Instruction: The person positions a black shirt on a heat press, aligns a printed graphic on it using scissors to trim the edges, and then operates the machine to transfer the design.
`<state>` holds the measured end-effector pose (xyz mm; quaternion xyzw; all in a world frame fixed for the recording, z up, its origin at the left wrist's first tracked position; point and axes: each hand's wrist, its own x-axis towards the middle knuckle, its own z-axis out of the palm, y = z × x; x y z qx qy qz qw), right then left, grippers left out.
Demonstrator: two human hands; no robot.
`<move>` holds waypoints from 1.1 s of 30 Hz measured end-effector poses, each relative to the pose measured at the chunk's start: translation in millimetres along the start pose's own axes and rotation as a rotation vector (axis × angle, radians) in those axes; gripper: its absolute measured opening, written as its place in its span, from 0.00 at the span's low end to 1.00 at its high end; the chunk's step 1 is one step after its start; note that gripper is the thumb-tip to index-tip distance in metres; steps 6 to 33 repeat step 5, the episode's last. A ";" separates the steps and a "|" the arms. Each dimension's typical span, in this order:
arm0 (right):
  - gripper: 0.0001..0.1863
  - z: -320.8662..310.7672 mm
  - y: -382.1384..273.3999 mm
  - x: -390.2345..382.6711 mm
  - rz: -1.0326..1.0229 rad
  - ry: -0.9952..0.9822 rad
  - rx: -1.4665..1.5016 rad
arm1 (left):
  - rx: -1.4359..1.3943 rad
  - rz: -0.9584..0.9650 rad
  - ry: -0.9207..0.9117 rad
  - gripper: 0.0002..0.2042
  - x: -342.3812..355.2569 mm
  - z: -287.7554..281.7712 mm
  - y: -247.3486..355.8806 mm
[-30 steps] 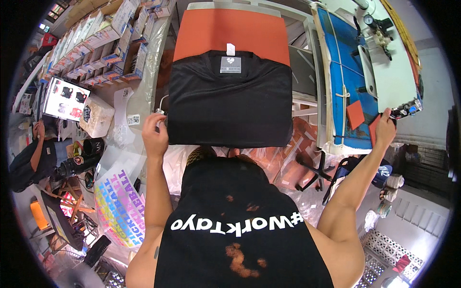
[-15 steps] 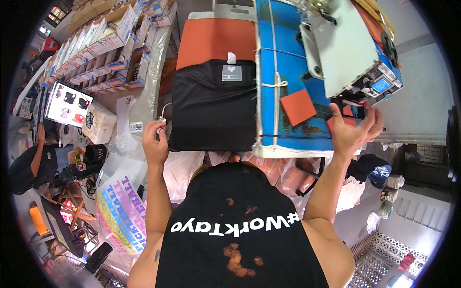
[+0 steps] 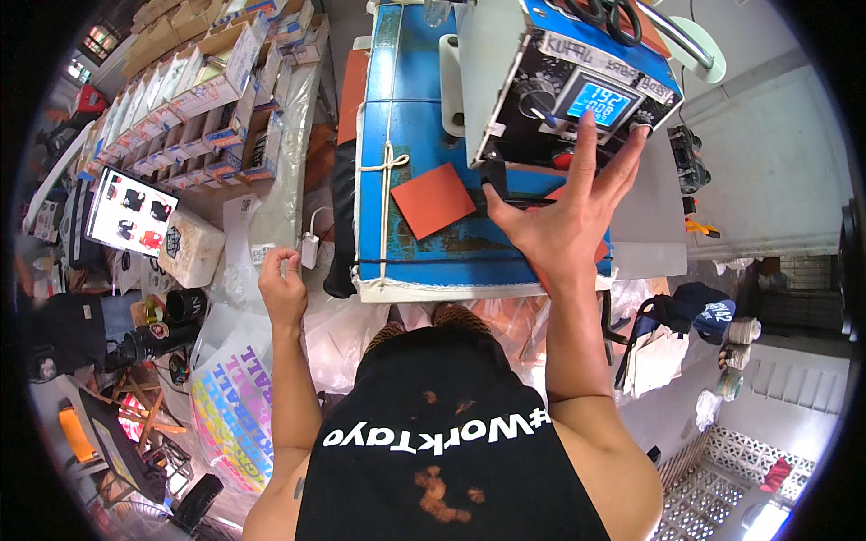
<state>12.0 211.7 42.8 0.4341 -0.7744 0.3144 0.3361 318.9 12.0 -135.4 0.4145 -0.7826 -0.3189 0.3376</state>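
Observation:
My right hand [image 3: 573,212] reaches over a box-shaped control unit [image 3: 541,86] with a lit blue display [image 3: 600,104], its fingers spread and the index fingertip at the screen. The thumb lies by a black handle [image 3: 493,180] below the box. This unit sits on a blue heat press head [image 3: 424,279], tied with white cord, which covers most of a folded black shirt [image 3: 343,234]. Only the shirt's left edge shows. My left hand [image 3: 284,279] hovers left of the shirt with curled fingers, nothing visible in them, next to a white plug adapter [image 3: 309,251].
An orange square pad [image 3: 433,200] lies on the blue head. Boxes of stock [image 3: 203,86] line a shelf at far left, near a bright screen [image 3: 131,212]. Clear plastic [image 3: 334,325] spreads around my legs. A dark blue bundle [image 3: 695,307] lies at right.
The blue press head and its control box have swung left over the black shirt, and my right hand has moved left with them. My left hand has drawn down, away from the plug.

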 end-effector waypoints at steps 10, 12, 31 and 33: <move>0.65 10.3 -31.0 6.4 -0.015 -0.034 -0.002 | -0.459 -0.139 0.092 0.04 3.8 -25.2 29.2; 0.65 10.3 -31.0 6.4 -0.015 -0.034 -0.002 | -0.459 -0.139 0.092 0.04 3.8 -25.2 29.2; 0.65 10.3 -31.0 6.4 -0.015 -0.034 -0.002 | -0.459 -0.139 0.092 0.04 3.8 -25.2 29.2; 0.65 10.3 -31.0 6.4 -0.015 -0.034 -0.002 | -0.459 -0.139 0.092 0.04 3.8 -25.2 29.2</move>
